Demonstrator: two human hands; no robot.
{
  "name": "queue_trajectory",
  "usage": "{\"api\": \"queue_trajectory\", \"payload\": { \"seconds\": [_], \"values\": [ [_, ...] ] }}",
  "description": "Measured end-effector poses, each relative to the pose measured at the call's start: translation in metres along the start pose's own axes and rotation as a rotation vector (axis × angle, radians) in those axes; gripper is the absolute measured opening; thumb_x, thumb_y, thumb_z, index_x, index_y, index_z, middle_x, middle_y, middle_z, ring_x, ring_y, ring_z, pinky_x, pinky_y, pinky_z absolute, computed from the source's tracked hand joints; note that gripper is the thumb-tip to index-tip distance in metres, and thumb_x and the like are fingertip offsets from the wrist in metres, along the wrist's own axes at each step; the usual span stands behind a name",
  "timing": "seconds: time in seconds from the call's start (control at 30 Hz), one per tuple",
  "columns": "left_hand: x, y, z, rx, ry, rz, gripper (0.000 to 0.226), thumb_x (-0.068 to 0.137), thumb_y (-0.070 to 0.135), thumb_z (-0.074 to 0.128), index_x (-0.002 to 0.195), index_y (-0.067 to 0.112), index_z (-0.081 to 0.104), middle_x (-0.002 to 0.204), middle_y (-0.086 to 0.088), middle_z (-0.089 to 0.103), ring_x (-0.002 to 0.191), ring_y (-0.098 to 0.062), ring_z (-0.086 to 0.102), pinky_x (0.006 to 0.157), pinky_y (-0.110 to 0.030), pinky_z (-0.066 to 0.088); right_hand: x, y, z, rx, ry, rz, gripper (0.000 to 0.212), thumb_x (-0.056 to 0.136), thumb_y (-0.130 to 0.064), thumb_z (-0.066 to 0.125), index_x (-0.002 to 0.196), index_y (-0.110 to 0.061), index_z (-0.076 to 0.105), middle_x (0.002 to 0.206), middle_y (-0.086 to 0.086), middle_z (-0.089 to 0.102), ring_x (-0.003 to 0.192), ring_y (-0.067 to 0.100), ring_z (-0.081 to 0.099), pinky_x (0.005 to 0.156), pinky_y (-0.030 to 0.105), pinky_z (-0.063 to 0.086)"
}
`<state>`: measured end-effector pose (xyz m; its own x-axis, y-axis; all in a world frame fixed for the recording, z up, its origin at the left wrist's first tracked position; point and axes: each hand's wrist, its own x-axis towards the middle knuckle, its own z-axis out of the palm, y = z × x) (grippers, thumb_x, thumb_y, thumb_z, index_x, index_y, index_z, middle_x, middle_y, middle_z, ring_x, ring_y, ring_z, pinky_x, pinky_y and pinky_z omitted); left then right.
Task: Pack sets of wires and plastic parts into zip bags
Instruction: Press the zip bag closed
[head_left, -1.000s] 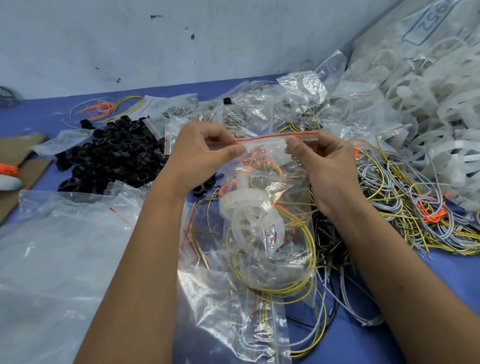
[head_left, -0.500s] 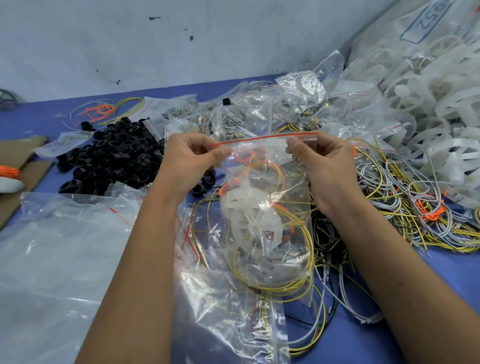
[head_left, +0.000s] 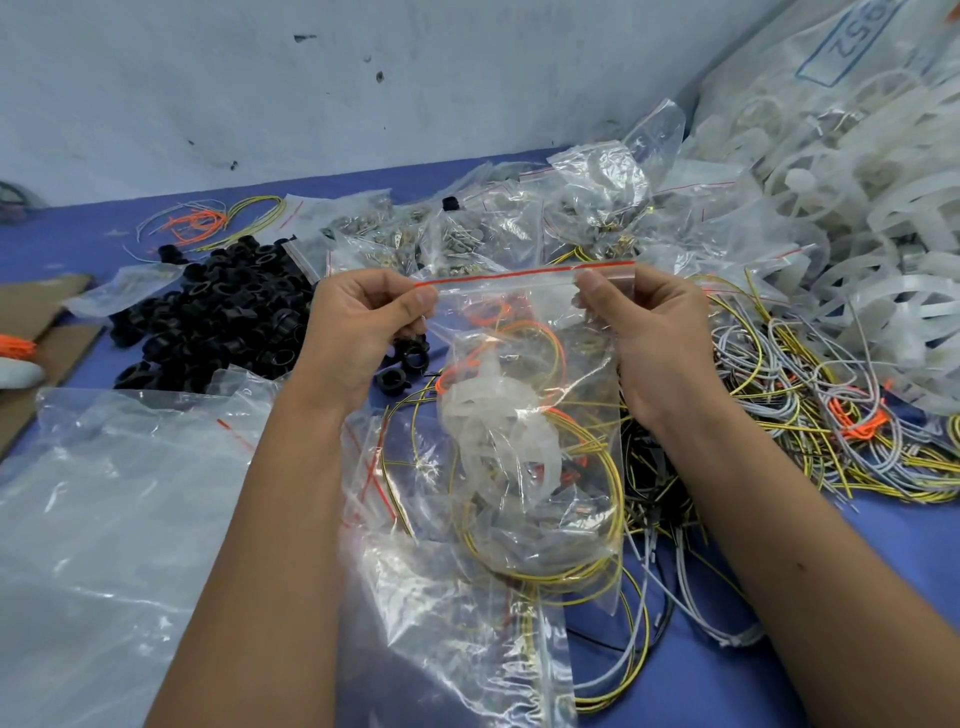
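Head view, nearest first: empty clear bags (head_left: 130, 519) lie on the blue table (head_left: 909, 561) at the near left; above them the zip bag (head_left: 524, 415) hangs between both hands, holding coiled yellow and orange wires (head_left: 550, 566) and a white plastic part (head_left: 498, 421); the left hand (head_left: 358, 332) pinches the red-lined top strip at its left end, thumb and fingers pressed together on it; the right hand (head_left: 654, 332) pinches the right end the same way; further off lie loose wires (head_left: 810, 415), black rings (head_left: 223, 317), and white plastic parts (head_left: 857, 234) by the wall; the strip may seal only partly if a wire loop rides up into it, and the contents could then spill.
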<state>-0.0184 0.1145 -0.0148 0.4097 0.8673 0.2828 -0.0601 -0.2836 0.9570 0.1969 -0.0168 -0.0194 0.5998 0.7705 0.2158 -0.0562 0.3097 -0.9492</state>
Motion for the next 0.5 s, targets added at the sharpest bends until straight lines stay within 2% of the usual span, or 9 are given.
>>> {"api": "queue_trajectory", "payload": {
  "seconds": [0.07, 0.2, 0.27, 0.37, 0.5],
  "values": [
    [0.001, 0.0, 0.005, -0.029, 0.001, 0.005, 0.026, 0.09, 0.006, 0.075, 0.068, 0.021, 0.076, 0.063, 0.005, 0.07, 0.055, -0.007, 0.059, 0.059, -0.019, 0.052, 0.0, 0.0, -0.001, 0.004, 0.019, -0.006, 0.009, 0.091, -0.009, 0.076, 0.083, -0.013, 0.076, 0.07, -0.003, 0.073, 0.065, 0.009, 0.063, 0.067, 0.023, 0.053],
    [0.0, -0.002, 0.022, -0.158, -0.007, -0.107, 0.018, 0.096, 0.01, 0.067, 0.079, 0.013, 0.069, 0.071, 0.0, 0.066, 0.065, -0.013, 0.056, 0.07, -0.027, 0.049, -0.001, -0.002, -0.001, 0.055, 0.05, -0.022, 0.013, 0.091, -0.006, 0.074, 0.081, -0.014, 0.075, 0.067, -0.004, 0.072, 0.064, 0.007, 0.063, 0.065, 0.019, 0.052],
    [0.0, -0.004, 0.024, -0.141, 0.017, -0.088, 0.02, 0.096, 0.008, 0.068, 0.076, 0.012, 0.067, 0.068, -0.001, 0.065, 0.063, -0.013, 0.055, 0.067, -0.027, 0.048, -0.001, -0.003, 0.001, 0.056, 0.042, -0.024, 0.015, 0.093, -0.008, 0.073, 0.079, -0.014, 0.077, 0.069, 0.0, 0.072, 0.067, 0.01, 0.064, 0.068, 0.021, 0.052],
    [0.002, -0.004, 0.02, -0.128, 0.051, -0.03, 0.027, 0.092, 0.008, 0.072, 0.067, 0.019, 0.07, 0.064, 0.002, 0.065, 0.059, -0.01, 0.055, 0.061, -0.02, 0.047, -0.002, -0.003, 0.003, 0.051, 0.026, -0.022, 0.028, 0.098, -0.015, 0.068, 0.072, -0.015, 0.078, 0.072, 0.006, 0.071, 0.069, 0.018, 0.06, 0.071, 0.031, 0.052],
    [0.002, -0.004, 0.023, -0.14, 0.033, -0.063, 0.021, 0.089, 0.018, 0.073, 0.069, 0.013, 0.066, 0.066, -0.005, 0.059, 0.063, -0.017, 0.048, 0.066, -0.031, 0.043, -0.004, -0.004, 0.004, 0.08, 0.072, -0.033, 0.034, 0.099, -0.011, 0.066, 0.067, -0.018, 0.078, 0.068, 0.002, 0.07, 0.061, 0.011, 0.06, 0.064, 0.024, 0.052]
  ]
}}
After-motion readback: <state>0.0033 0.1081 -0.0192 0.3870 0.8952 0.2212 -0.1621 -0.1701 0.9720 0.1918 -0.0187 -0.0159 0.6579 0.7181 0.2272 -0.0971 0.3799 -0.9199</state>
